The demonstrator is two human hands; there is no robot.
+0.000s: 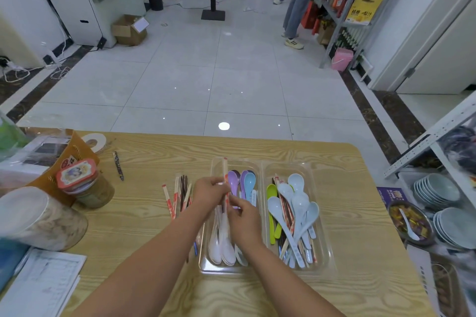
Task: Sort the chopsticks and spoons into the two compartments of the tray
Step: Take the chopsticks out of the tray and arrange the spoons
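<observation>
Left hand (pixel 211 192) and right hand (pixel 243 217) are gripping one chopstick (pixel 225 168).
Fingers (pixel 222 188) are curling round it just above spoons (pixel 248 184) in the tray (pixel 262 271); other chopsticks (pixel 180 195) are lying on the counter (pixel 159 157) to their left.

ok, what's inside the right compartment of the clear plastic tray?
Inside: pale blue plastic spoons and lime-green spoons lie over wooden chopsticks. Whatever sits beneath the pile on the tray floor is covered.

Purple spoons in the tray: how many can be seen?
2. One purple spoon lies at the far end of the tray's left compartment, by the left hand; the second lies between it and the blue spoon. Others may be hidden under the hands.
</observation>
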